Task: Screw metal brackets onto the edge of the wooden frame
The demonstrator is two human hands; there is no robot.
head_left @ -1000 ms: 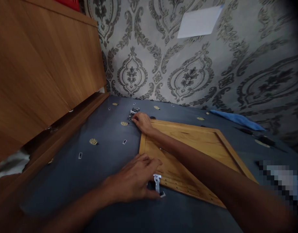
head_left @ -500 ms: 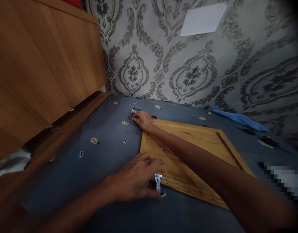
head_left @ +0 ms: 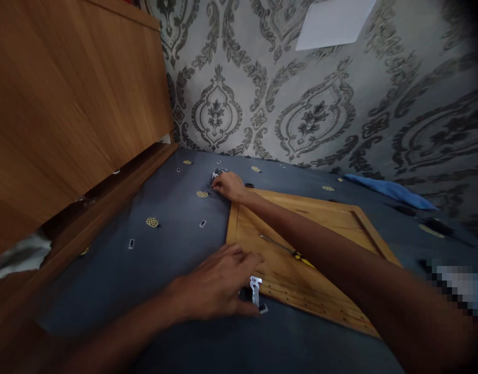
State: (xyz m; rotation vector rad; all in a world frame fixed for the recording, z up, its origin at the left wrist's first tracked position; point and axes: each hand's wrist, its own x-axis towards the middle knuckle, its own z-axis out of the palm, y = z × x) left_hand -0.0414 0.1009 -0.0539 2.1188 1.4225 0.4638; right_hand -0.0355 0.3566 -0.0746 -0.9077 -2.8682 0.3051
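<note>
My right hand (head_left: 230,187) reaches across a wooden door panel (head_left: 270,213). Its fingertips are pinched together at a small heap of metal hardware (head_left: 216,175) on the grey patterned cloth. What they pinch is too small to make out. My left hand (head_left: 219,280) is at the panel's near left corner, thumb and fingers apart. Between them a silvery metal piece, like a cabinet hinge (head_left: 255,291), stands at the panel's edge; whether the hidden fingers touch it cannot be seen. A screwdriver (head_left: 280,244) with a yellow and black handle lies on the panel, partly under my right forearm.
A wooden cabinet (head_left: 79,88) stands on the left, with a low ledge (head_left: 122,182) along its foot. Patterned wallpaper (head_left: 258,119) rises behind. A blue cloth (head_left: 390,191) and dark tools (head_left: 433,224) lie to the right, near a blurred-out object (head_left: 456,285).
The view has shifted slightly. My right forearm has moved a little, and more of the screwdriver, including its yellow handle, now shows. My left hand stays beside the hinge-like piece.
</note>
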